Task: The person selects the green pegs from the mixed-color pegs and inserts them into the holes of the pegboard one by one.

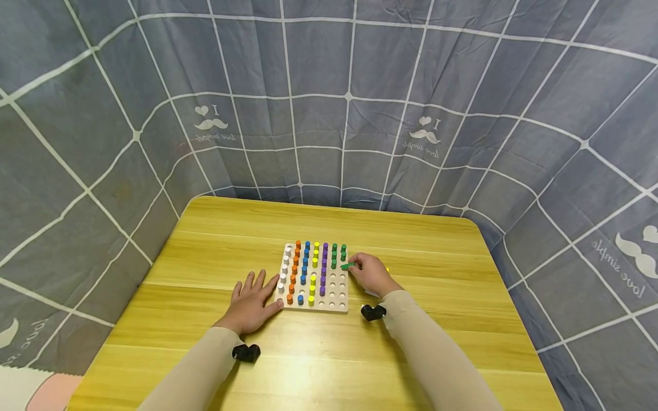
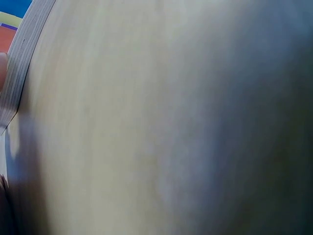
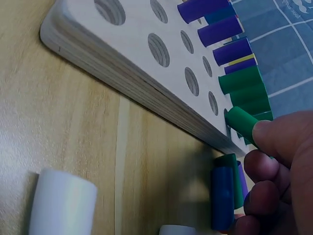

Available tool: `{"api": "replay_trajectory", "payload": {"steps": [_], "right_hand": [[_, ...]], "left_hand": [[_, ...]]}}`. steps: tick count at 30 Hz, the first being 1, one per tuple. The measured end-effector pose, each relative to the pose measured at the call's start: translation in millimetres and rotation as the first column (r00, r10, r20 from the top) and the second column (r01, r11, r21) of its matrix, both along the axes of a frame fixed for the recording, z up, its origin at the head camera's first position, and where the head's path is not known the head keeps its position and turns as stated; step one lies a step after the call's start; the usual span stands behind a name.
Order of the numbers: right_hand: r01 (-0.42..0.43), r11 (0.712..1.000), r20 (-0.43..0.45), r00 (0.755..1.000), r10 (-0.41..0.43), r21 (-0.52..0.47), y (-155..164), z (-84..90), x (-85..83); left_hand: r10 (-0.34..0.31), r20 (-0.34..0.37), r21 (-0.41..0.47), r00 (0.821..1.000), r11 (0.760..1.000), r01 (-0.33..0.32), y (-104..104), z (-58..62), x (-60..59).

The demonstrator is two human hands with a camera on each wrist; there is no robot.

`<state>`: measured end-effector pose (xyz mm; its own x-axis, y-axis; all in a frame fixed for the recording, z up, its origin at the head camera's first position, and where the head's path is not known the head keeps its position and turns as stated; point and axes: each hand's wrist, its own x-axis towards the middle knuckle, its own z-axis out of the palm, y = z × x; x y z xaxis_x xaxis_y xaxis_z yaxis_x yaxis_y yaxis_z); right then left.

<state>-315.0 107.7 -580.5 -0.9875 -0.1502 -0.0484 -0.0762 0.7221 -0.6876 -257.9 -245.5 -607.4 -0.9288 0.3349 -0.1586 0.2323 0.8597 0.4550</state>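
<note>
A wooden pegboard [image 1: 329, 309] carries columns of white, orange, blue, yellow, purple and green pegs. My left hand [image 1: 250, 306] lies with fingers spread along the board's left edge, thumb at the near corner. At the right edge, my right hand [image 1: 373, 275] pinches a green peg [image 3: 243, 122] between thumb and finger. That peg is tilted, its free end right at a hole in the outermost right column, just nearer than the standing green pegs [image 1: 334, 256]. The left wrist view catches mostly tabletop, with the board's side [image 2: 22, 58] at its left.
Loose pegs lie on the table right of the board, among them a white peg [image 3: 62, 203] and a blue peg [image 3: 222, 198], close under my right hand. Bare holes [image 3: 159, 50] fill the board's near right part. A grey checked curtain [image 1: 319, 125] surrounds the wooden table [image 1: 308, 365].
</note>
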Motion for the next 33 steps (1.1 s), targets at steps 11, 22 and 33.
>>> {"api": "replay_trajectory", "payload": {"steps": [11, 22, 33], "right_hand": [[-0.002, 0.996, -0.034, 0.999, 0.005, 0.084, -6.2, -1.6, -1.8], [-0.031, 0.984, -0.01, 0.999, 0.033, 0.174, -8.6, 1.5, -5.9], [-0.033, 0.981, 0.031, 0.999, 0.028, 0.19, -11.9, 7.4, -10.0]], "left_hand": [[0.001, -0.029, 0.025, 1.0, 1.0, -0.001, 0.5, -0.2, 1.6], [0.003, -0.022, -0.001, 1.0, 1.0, -0.003, -1.0, -1.3, 0.3], [0.002, -0.009, 0.002, 1.0, 1.0, -0.002, 0.2, -0.8, 0.1]]}}
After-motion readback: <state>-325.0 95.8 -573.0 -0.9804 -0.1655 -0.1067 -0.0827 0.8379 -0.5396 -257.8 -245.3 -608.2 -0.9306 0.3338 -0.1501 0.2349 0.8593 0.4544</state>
